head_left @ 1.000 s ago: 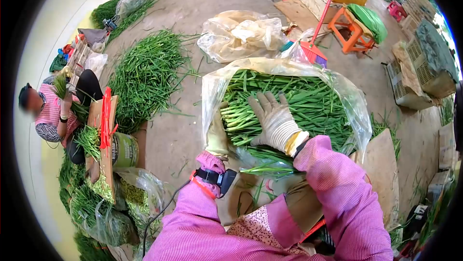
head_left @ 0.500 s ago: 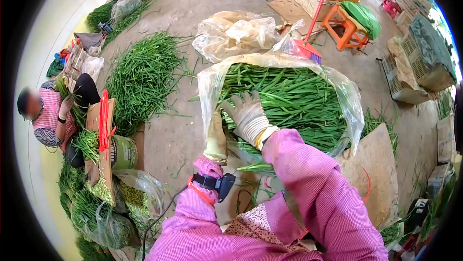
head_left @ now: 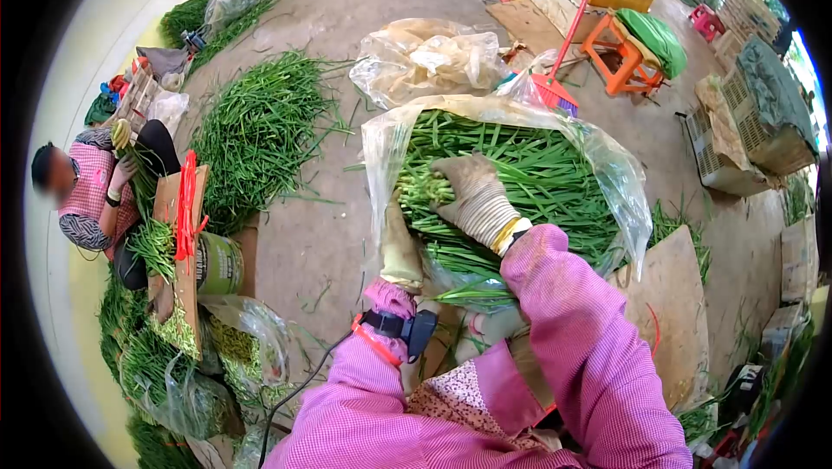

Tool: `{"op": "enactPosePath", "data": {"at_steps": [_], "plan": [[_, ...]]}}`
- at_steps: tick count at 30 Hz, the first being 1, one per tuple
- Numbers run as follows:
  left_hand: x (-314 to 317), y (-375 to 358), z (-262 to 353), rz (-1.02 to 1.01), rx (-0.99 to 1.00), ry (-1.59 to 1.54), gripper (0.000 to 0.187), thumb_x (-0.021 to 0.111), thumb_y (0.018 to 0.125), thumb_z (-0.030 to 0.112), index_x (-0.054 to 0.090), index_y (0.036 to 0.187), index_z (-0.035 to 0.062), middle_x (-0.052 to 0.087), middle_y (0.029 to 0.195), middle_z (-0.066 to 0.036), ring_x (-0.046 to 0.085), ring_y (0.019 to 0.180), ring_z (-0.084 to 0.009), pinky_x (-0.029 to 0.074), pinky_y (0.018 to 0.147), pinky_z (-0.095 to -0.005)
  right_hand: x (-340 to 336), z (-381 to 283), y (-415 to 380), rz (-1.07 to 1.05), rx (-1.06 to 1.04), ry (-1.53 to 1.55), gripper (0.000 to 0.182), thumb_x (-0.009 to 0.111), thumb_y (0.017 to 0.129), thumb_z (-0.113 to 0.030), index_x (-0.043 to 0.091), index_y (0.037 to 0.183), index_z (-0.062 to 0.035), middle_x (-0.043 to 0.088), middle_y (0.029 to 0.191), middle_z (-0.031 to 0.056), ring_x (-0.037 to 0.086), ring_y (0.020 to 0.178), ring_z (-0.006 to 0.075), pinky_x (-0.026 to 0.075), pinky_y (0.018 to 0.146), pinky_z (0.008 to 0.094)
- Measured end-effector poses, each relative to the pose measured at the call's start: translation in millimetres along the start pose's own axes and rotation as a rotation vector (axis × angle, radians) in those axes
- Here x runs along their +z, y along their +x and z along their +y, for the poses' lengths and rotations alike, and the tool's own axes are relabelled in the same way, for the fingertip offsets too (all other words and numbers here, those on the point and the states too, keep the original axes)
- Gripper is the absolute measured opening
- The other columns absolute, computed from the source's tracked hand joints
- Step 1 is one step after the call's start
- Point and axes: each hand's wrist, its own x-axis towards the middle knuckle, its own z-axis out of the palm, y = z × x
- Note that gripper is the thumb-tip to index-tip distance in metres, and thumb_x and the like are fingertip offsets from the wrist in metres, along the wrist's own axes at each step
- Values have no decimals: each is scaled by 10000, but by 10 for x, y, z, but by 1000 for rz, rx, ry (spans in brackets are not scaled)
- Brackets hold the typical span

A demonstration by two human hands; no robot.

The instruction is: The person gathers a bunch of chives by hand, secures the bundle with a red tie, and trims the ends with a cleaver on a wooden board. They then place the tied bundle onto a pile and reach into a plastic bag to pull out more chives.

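Knit-gloved right hand [head_left: 472, 196] presses long green stalks [head_left: 537, 174] inside crinkled clear bag [head_left: 628, 192].

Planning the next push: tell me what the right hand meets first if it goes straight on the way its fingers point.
The right hand points up-left across the green stalks. It would probably meet the clear plastic bag wall first; depth is uncertain.

My bag [head_left: 626, 181] is clear plastic, its mouth gaping wide toward me. Inside lie the greens [head_left: 555, 179], long thin stalks packed side by side, pale cut ends near me, dark tips pointing away, filling it almost full.
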Motion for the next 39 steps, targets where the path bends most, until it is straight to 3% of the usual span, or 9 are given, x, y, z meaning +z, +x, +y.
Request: {"op": "enactPosePath", "data": {"at_steps": [2,4,10,12,14,16,19,27,39], "plan": [[150,-125,159,-32,233,126,554,352,1011,428,450,1396,41,532,1336,-110,511,1207,-206,384,1030,-334,115,19,-100,9,-86,-218,849,766,694,-480,441,1383,-106,457,1417,132,371,1353,341,193,1167,515],[296,-103,314,-11,-80,-339,559,387,998,432,455,1384,33,546,1317,-119,543,1177,-213,415,1015,-352,-28,-22,-179,-1,-111,-263,985,737,690,-570,337,1465,-114,357,1503,139,281,1409,364,150,1180,516],[212,-1,175,-112,-20,-506,444,480,978,226,448,1364,8,560,1268,-151,584,1117,-234,485,953,-353,-299,307,11,215,191,66,1045,822,653,-424,294,1462,-26,403,1438,247,345,1360,410,246,1160,449],[143,80,-61,-105,285,-57,461,480,933,-4,398,1387,-10,529,1294,-174,566,1141,-262,476,966,-356,-311,258,45,-46,225,135,1078,821,655,-429,257,1482,-30,376,1459,257,316,1384,407,225,1171,437],[183,22,-38,120,877,647,485,375,1007,321,443,1347,-18,573,1237,-153,597,1092,-239,494,959,-388,-354,-2,-22,-235,35,-13,1145,806,654,-507,198,1515,-59,315,1513,225,289,1405,399,191,1169,504],[196,-46,52,-19,702,493,502,365,1013,347,419,1378,7,533,1296,-151,569,1145,-236,482,976,-390,-227,-101,-97,-294,-81,-288,1152,772,662,-573,186,1523,-81,311,1520,207,292,1410,383,194,1154,551],[307,-137,361,-129,-122,-378,547,372,1016,417,358,1448,81,471,1375,-109,509,1223,-217,457,985,-344,-83,-162,-116,-299,-118,-473,1132,758,671,-584,184,1530,-121,314,1525,181,304,1410,353,228,1133,559],[624,-388,701,-248,-57,-184,590,382,1012,477,337,1467,103,463,1381,-69,452,1256,-193,376,1040,-339,-162,-270,-193,-104,-146,-355,795,727,715,-226,394,1432,-139,482,1380,112,426,1318,323,301,1116,506],[589,-268,966,-364,-111,-230,702,402,1006,478,123,1537,114,388,1457,-146,505,1217,-245,421,1002,-337,-533,255,-366,246,-62,297,237,691,752,-183,642,968,-98,644,956,149,625,928,346,509,830,402]]}}
